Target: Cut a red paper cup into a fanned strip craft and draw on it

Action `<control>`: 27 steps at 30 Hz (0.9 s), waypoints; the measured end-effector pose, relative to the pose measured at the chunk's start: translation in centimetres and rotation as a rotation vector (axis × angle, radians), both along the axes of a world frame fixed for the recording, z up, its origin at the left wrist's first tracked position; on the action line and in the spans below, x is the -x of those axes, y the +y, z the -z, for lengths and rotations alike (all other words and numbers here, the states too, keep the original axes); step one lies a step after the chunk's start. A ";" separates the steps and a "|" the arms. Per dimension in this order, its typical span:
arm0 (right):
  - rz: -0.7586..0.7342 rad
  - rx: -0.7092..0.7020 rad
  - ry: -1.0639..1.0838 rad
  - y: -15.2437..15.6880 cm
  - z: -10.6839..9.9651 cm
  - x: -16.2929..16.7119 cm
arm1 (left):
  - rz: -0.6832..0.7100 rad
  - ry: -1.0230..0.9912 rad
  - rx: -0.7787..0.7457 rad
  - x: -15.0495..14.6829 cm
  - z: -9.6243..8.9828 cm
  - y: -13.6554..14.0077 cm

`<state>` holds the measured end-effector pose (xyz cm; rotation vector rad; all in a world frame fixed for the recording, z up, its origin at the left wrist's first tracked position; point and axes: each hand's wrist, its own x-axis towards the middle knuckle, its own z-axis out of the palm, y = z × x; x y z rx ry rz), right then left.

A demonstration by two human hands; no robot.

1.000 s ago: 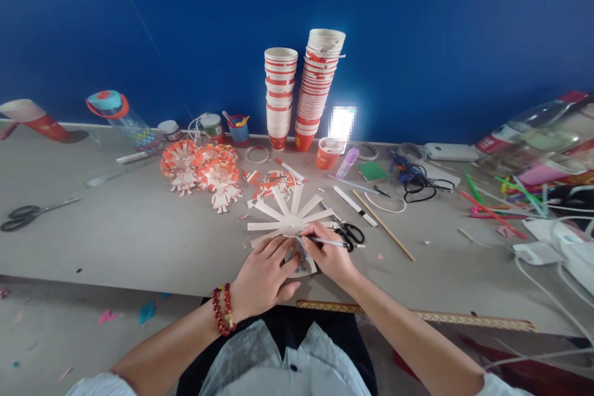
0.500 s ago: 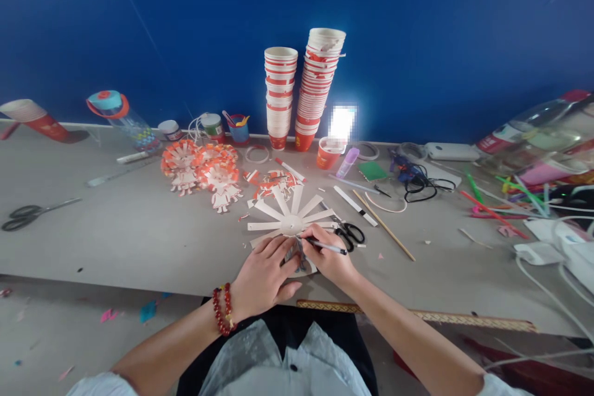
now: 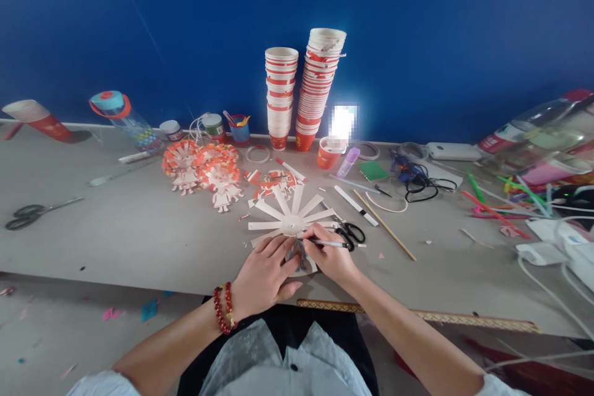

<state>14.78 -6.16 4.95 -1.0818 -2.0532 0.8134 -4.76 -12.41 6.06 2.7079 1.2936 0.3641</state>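
A blue wall (image 3: 185,25) rose behind the grey bench (image 3: 139,241). From where I stood, the left hand (image 3: 263,273) lay palm-down, its grip flat over the spoked paper cutout (image 3: 293,223) near the front edge; the right hand (image 3: 331,257), angled inward, had its grip pinched narrow around a slim pen (image 3: 336,244).

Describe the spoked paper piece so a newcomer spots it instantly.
Find the two tall paper-cup stacks by the blue wall, then come down the grey table. The spoked paper piece lies partly under the left hand and right hand. Unlike the nearby orange-fringed paper figures, it spreads white strips from a round centre.
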 end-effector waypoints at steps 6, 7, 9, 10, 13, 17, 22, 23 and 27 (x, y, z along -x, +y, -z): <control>0.007 0.007 -0.013 0.1 -0.1 -0.3 | -0.001 0.010 -0.006 -0.1 -0.1 0.0; 0.009 0.005 -0.012 0.1 -0.1 -0.3 | -0.001 0.011 -0.008 -0.1 -0.1 0.0; 0.010 0.004 -0.009 0.1 0.0 -0.4 | -0.002 0.014 -0.014 -0.1 -0.1 0.0; 0.012 0.007 -0.006 0.1 0.0 -0.4 | -0.003 0.015 -0.017 -0.1 -0.1 0.0; 0.013 0.014 0.005 0.0 0.0 -0.4 | -0.004 0.018 -0.024 -0.1 0.0 -0.1; 0.004 0.021 0.016 0.0 0.0 -0.5 | -0.004 0.017 -0.025 -0.1 0.0 0.0; 0.007 0.018 0.010 0.0 0.2 -0.5 | -0.002 0.017 -0.002 -0.2 -0.2 0.2; 0.007 0.016 0.007 0.0 0.2 -0.5 | -0.001 0.020 0.000 -0.2 -0.2 0.2; 0.005 0.017 0.000 -0.1 0.2 -0.6 | 0.000 0.015 -0.007 -0.2 -0.3 0.3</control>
